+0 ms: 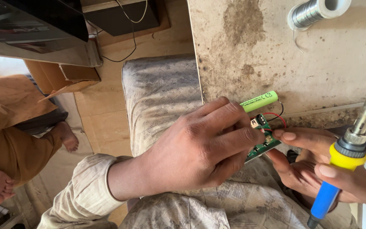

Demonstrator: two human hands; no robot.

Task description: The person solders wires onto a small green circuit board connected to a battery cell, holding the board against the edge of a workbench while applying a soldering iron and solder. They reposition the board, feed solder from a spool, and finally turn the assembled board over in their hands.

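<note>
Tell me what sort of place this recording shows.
Probably a small home or informal electronics repair spot: a soldering iron, a spool of solder wire on a stained worktop, and a green circuit board being handled.

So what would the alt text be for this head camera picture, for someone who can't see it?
Two hands hold a small green circuit board at a stained table's edge: the left hand grips it, the right hand steadies it while holding a blue and yellow soldering iron. A green battery and a solder spool lie on the table.
</note>
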